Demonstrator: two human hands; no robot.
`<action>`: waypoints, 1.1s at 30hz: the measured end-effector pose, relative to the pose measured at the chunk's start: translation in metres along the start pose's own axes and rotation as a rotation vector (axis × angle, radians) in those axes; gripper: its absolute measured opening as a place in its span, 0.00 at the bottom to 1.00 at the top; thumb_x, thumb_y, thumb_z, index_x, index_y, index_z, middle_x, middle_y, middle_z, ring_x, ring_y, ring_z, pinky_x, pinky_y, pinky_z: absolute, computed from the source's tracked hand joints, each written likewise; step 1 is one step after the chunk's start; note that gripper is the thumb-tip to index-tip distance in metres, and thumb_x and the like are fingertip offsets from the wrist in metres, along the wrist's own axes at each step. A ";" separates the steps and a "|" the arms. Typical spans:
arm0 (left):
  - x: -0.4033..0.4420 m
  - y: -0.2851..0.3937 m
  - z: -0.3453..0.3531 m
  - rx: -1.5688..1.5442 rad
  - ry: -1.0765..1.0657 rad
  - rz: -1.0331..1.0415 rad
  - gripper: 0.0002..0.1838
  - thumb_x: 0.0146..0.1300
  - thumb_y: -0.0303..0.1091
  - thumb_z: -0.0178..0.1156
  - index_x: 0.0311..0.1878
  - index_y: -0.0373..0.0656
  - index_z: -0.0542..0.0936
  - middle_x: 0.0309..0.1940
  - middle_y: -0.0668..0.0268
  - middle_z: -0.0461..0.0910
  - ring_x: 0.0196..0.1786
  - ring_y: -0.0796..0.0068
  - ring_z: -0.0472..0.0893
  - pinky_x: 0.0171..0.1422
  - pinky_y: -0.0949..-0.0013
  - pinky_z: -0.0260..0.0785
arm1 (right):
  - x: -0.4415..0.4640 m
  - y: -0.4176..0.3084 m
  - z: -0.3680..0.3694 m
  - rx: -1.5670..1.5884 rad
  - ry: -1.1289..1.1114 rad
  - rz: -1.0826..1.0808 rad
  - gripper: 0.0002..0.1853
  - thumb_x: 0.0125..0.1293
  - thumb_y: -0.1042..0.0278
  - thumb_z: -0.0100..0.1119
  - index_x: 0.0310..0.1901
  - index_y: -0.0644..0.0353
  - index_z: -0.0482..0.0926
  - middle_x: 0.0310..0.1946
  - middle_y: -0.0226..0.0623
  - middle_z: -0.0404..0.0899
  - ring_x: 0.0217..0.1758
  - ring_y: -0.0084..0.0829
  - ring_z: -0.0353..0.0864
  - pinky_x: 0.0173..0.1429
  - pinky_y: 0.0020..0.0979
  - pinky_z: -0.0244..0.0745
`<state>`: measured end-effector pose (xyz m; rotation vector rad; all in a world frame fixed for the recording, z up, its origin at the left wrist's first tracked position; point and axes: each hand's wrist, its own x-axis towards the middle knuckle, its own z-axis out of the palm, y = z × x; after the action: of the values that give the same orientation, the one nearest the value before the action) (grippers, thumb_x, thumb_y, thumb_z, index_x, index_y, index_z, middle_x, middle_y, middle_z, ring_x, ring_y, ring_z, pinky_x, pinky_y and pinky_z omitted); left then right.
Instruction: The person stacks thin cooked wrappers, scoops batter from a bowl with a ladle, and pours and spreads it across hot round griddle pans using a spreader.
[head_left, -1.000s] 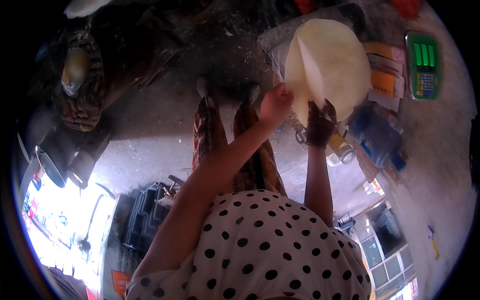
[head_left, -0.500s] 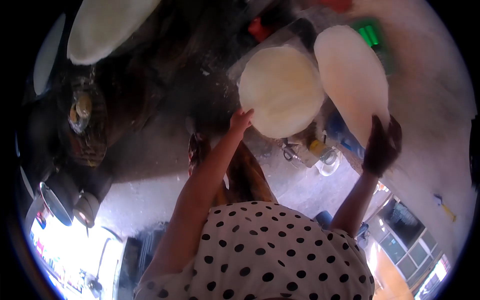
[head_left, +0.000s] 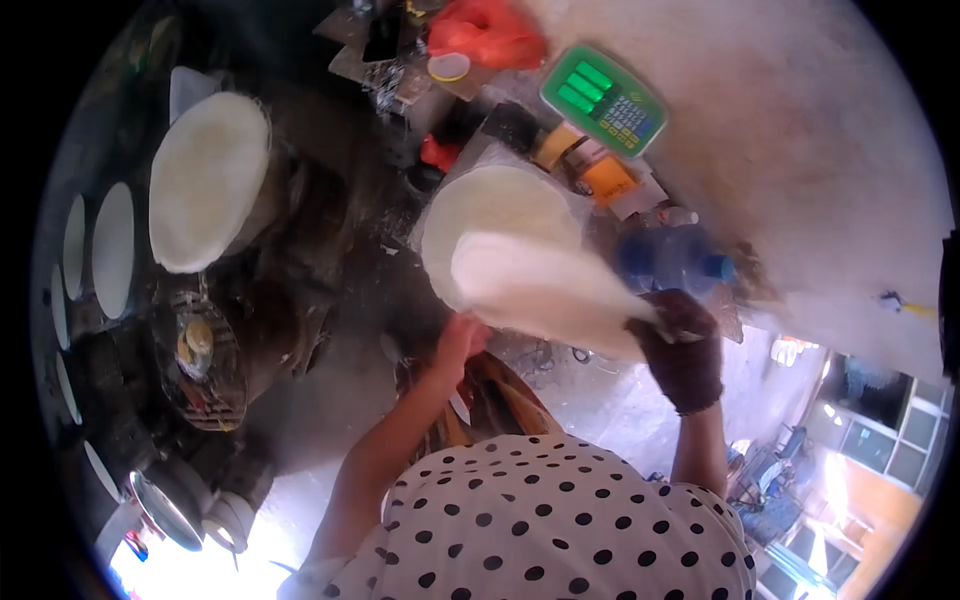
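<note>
My right hand (head_left: pixel 682 345), in a dark glove, grips the edge of a thin, pale round flatbread (head_left: pixel 560 290). This sheet is blurred by motion and slants over a second round flatbread (head_left: pixel 480 205), which lies on clear plastic. My bare left hand (head_left: pixel 462 342) is at the near left edge of these sheets. Its fingers are curled together; whether they pinch an edge is hidden by the blur.
Beyond the sheets stand a green-lit scale (head_left: pixel 604 100), small boxes (head_left: pixel 605 180) and a red plastic bag (head_left: pixel 485 35). A blue bottle (head_left: pixel 670 260) lies near my right hand. To the left is a round griddle with a pale sheet (head_left: pixel 210 185).
My right hand has brought its flatbread down and left, from beside the other sheet to over it. The view has shifted, showing more of the scale and griddle. My left hand stays by the edge.
</note>
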<state>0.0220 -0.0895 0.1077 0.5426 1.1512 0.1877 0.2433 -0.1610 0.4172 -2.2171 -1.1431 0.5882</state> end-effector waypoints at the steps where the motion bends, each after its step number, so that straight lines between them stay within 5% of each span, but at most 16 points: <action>1: -0.026 0.009 0.011 -0.014 -0.143 -0.105 0.18 0.66 0.43 0.54 0.54 0.46 0.70 0.45 0.62 0.78 0.48 0.68 0.80 0.52 0.63 0.73 | 0.000 0.006 0.003 -0.052 -0.027 -0.045 0.07 0.53 0.72 0.64 0.36 0.59 0.81 0.36 0.37 0.82 0.39 0.34 0.82 0.44 0.31 0.76; 2: -0.043 0.011 0.016 -0.032 -0.278 -0.214 0.18 0.68 0.44 0.52 0.55 0.46 0.70 0.46 0.61 0.78 0.50 0.67 0.79 0.53 0.61 0.73 | 0.000 0.005 0.005 -0.130 -0.060 -0.123 0.08 0.53 0.70 0.64 0.36 0.59 0.81 0.36 0.38 0.82 0.39 0.35 0.82 0.44 0.32 0.76; 7: -0.062 -0.008 0.035 -0.153 -0.200 -0.206 0.19 0.68 0.43 0.51 0.58 0.44 0.68 0.51 0.60 0.76 0.52 0.66 0.78 0.56 0.59 0.73 | -0.017 0.013 0.009 -0.196 -0.044 -0.438 0.10 0.53 0.67 0.63 0.38 0.56 0.80 0.34 0.39 0.80 0.35 0.41 0.81 0.37 0.38 0.76; 12: -0.038 -0.029 0.035 -0.333 -0.273 -0.276 0.19 0.69 0.40 0.51 0.58 0.43 0.69 0.54 0.58 0.75 0.53 0.68 0.77 0.57 0.61 0.72 | -0.033 -0.001 0.001 -0.102 -0.110 -0.422 0.09 0.49 0.73 0.67 0.35 0.57 0.82 0.29 0.39 0.80 0.33 0.41 0.82 0.38 0.37 0.78; 19: -0.072 0.005 0.065 -0.491 -0.386 -0.298 0.19 0.69 0.43 0.49 0.58 0.43 0.70 0.55 0.58 0.74 0.55 0.67 0.76 0.61 0.62 0.70 | -0.044 0.010 0.015 -0.028 -0.334 -0.428 0.09 0.54 0.70 0.59 0.38 0.58 0.80 0.32 0.40 0.79 0.38 0.42 0.79 0.43 0.40 0.74; 25: -0.055 0.026 0.072 -0.683 -0.614 -0.127 0.22 0.70 0.44 0.46 0.61 0.43 0.68 0.58 0.58 0.72 0.58 0.64 0.74 0.63 0.58 0.68 | -0.041 0.027 0.028 0.063 -0.369 -0.501 0.11 0.53 0.69 0.59 0.39 0.58 0.79 0.32 0.40 0.79 0.37 0.42 0.79 0.42 0.40 0.74; 33: 0.024 0.094 0.069 -0.885 -0.769 0.230 0.26 0.71 0.47 0.42 0.66 0.43 0.65 0.62 0.58 0.70 0.63 0.59 0.71 0.65 0.54 0.65 | 0.012 0.057 0.081 -0.225 -0.148 -0.631 0.10 0.53 0.68 0.59 0.39 0.55 0.78 0.32 0.37 0.77 0.37 0.40 0.78 0.42 0.40 0.74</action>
<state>0.1063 -0.0198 0.1552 -0.0700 0.1837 0.5915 0.2339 -0.1543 0.3183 -1.8422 -1.9530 0.3660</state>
